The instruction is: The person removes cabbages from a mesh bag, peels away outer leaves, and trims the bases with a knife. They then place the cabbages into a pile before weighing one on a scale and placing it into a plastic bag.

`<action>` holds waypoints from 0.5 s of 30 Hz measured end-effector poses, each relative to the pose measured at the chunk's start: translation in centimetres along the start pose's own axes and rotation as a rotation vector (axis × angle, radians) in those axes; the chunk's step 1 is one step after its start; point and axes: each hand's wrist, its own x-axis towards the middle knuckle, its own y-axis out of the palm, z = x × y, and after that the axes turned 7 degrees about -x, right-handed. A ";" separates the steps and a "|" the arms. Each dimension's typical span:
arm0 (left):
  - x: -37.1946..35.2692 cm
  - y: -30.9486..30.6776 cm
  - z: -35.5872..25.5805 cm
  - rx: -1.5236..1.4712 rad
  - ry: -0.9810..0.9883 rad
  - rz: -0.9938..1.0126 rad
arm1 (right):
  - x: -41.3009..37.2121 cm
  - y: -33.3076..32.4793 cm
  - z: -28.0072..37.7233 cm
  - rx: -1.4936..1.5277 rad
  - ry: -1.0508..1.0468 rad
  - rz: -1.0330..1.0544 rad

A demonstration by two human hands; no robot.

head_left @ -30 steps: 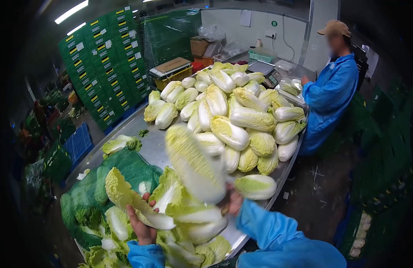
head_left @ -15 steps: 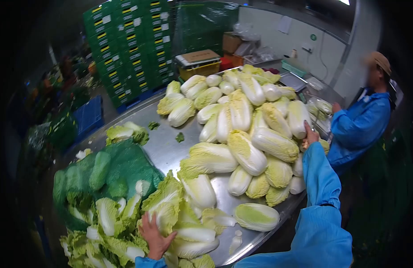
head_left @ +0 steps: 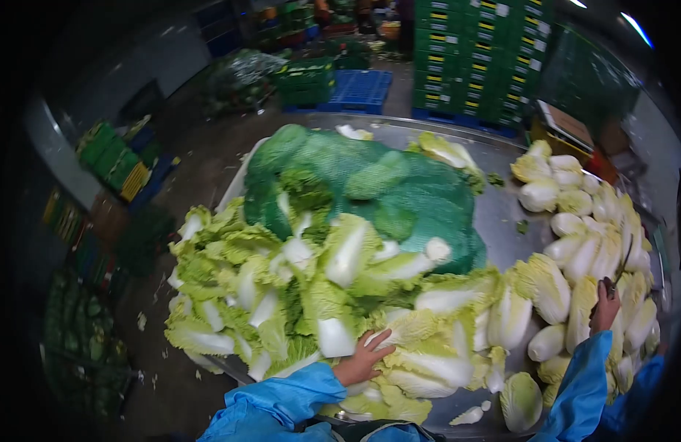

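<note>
My left hand lies with fingers spread on loose napa cabbage leaves at the near edge of the metal table. My right hand, at the right, is closed round the handle of a knife, its thin dark blade pointing up and away over the pile of trimmed napa cabbages. One cabbage sits apart near the front edge, beside small white scraps. Left of my left hand is a large heap of green outer leaves.
A green mesh sack with cabbages inside lies on the metal table behind the leaves. Stacked green crates and a blue pallet stand beyond. A co-worker's blue sleeve shows at the lower right.
My view has swung left, so the leaf heap and sack now fill the middle. My left hand stays on the leaves, fingers spread. My right hand is still over the cabbage pile.
</note>
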 end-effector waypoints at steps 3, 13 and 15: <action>-5.0 -0.5 5.1 -0.139 0.047 -0.071 | -6.0 8.8 8.2 0.041 0.147 0.316; -11.4 -8.6 17.3 -0.145 -0.027 -0.045 | -23.3 35.5 20.0 0.304 0.021 1.061; -12.4 -10.2 19.3 -0.257 -0.034 0.049 | -26.1 37.6 21.1 0.226 0.037 1.131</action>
